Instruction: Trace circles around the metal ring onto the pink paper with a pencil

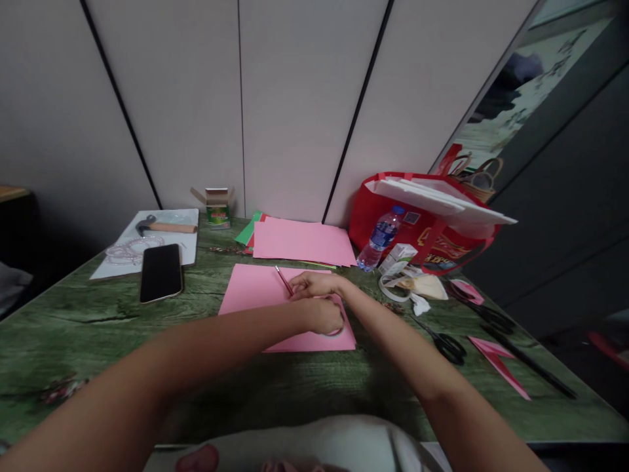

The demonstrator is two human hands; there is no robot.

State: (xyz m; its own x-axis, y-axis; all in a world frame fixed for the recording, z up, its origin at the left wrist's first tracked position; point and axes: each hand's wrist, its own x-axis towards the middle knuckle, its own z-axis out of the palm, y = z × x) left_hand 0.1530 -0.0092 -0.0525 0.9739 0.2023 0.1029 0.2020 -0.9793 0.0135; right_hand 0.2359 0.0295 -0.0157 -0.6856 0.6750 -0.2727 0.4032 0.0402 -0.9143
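A pink sheet of paper [249, 288] lies on the table in front of me, with at least one more pink edge under it. My right hand [317, 284] is closed round a red pencil [284, 280], which leans over the sheet with its far end up. Crossing in front of it, my left hand [325, 316] presses down near the sheet's right edge with curled fingers. From under that hand shows the curved pale rim of a round thing [335, 332]; the rest of it is hidden.
Behind lies a stack of pink paper [304, 241]. To the left are a phone [161, 272], a hammer [170, 227] and a small green box [217, 213]. Rightward are a water bottle [380, 239], a red bag [366, 203], scissors [448, 347] and folded pink paper [498, 360].
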